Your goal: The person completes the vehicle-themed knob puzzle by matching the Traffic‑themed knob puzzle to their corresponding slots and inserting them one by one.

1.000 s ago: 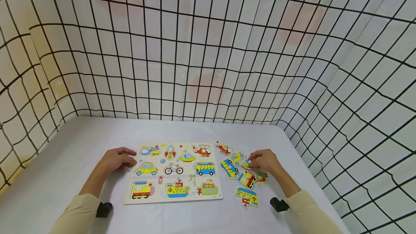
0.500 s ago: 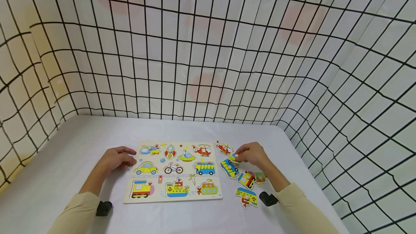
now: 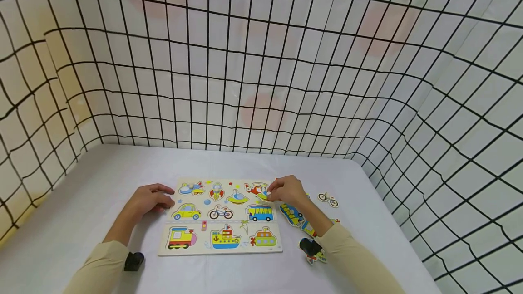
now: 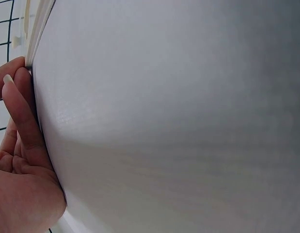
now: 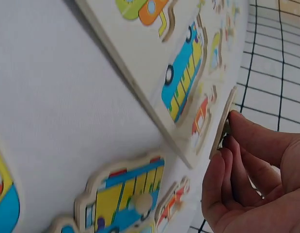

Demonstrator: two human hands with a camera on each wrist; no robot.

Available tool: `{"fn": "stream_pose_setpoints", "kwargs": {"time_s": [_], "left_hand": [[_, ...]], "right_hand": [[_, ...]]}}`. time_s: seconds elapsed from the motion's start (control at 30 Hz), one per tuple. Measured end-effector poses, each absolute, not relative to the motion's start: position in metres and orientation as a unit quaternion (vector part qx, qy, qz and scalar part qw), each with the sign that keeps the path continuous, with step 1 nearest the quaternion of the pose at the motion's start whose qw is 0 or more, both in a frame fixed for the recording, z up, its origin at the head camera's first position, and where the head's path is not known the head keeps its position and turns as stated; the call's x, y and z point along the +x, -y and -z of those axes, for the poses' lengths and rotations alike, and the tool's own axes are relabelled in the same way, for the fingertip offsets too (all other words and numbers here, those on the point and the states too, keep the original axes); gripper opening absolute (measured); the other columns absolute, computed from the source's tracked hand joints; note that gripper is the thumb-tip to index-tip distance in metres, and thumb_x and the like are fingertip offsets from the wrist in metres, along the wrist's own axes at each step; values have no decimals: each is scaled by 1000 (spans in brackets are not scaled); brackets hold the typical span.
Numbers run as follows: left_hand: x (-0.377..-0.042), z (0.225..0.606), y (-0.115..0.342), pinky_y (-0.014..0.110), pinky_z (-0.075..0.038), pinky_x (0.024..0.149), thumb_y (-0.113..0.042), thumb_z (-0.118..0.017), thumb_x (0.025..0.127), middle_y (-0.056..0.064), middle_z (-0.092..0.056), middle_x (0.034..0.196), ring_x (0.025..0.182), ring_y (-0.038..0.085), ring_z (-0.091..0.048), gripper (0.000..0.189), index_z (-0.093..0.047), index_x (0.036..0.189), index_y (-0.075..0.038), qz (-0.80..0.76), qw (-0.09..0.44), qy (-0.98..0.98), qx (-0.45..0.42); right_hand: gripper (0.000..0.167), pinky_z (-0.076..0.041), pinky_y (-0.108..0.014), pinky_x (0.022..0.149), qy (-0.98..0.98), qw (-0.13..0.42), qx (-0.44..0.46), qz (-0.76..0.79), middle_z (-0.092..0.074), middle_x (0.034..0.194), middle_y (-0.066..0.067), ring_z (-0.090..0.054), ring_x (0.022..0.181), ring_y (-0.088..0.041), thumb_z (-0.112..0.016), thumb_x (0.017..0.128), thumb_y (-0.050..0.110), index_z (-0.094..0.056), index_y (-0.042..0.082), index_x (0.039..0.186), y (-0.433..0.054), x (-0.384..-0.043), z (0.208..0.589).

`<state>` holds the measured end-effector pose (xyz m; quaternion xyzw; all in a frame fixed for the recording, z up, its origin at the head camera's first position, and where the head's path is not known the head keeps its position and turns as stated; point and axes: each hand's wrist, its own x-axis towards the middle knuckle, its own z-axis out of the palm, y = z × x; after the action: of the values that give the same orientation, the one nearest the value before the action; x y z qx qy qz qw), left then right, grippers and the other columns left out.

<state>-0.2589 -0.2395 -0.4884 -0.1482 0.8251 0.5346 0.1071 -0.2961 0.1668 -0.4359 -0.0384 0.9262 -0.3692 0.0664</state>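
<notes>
My right hand (image 3: 288, 190) pinches a flying-saucer puzzle piece (image 3: 263, 196) by its knob, above the upper right corner of the wooden puzzle board (image 3: 202, 243). In the right wrist view the piece (image 5: 223, 121) shows edge-on between thumb and fingers, tilted and clear of the board. The board's saucer recess (image 3: 238, 198) lies left of the held piece, and the helicopter recess (image 3: 256, 189) is partly behind it. At the board's left edge rests my left hand (image 3: 150, 198), fingers loosely bent; in the left wrist view its fingertips (image 4: 21, 73) are at that edge.
Right of the board lie a bus piece (image 5: 133, 194), a helicopter piece (image 5: 174, 204) and a bicycle piece (image 3: 328, 199). A ship piece (image 3: 318, 257) is partly covered by the wrist camera (image 3: 309, 246). The airplane (image 3: 192, 188) and rocket (image 3: 217, 191) sit in the board. Black netting surrounds the table.
The right hand has carried the saucer piece left from the loose pile to over the board's upper right corner, uncovering the bicycle piece. The left hand stays at the board's edge.
</notes>
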Motion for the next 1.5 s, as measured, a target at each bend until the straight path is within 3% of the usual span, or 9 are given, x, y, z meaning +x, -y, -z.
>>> {"fn": "stream_pose_setpoints", "kwargs": {"time_s": [0.17,0.43,0.83,1.5], "left_hand": [[-259,486,239,28,-50,65,-18,-75,84,6,-74,84,73,23,-61,45,-66,124,0,-531,105,-828,-144],[-256,482,238,29,-51,67,-18,-76,84,6,-74,85,73,24,-61,46,-66,125,-1,-531,110,-827,-148],[-258,487,240,30,-53,69,-18,-78,80,8,-75,89,73,27,-63,48,-67,125,-2,-537,114,-821,-159],[-259,486,239,30,-54,70,-17,-79,78,9,-75,88,73,28,-63,49,-68,123,-4,-539,113,-818,-167]], "right_hand": [[12,-47,-28,65,-932,54,-44,354,-73,85,-1,-59,79,-18,-86,77,18,-79,14,85,-148,-299,445],[11,-48,-35,79,-930,46,-44,362,-73,89,1,-61,90,-19,-87,77,18,-79,15,83,-122,-296,452],[10,-47,-26,62,-925,41,-71,372,-72,83,1,-59,73,-15,-86,78,17,-78,14,82,-95,-296,464],[9,-45,-28,65,-922,46,-78,376,-71,80,3,-57,78,-16,-86,78,16,-77,14,81,-84,-299,468]]}}
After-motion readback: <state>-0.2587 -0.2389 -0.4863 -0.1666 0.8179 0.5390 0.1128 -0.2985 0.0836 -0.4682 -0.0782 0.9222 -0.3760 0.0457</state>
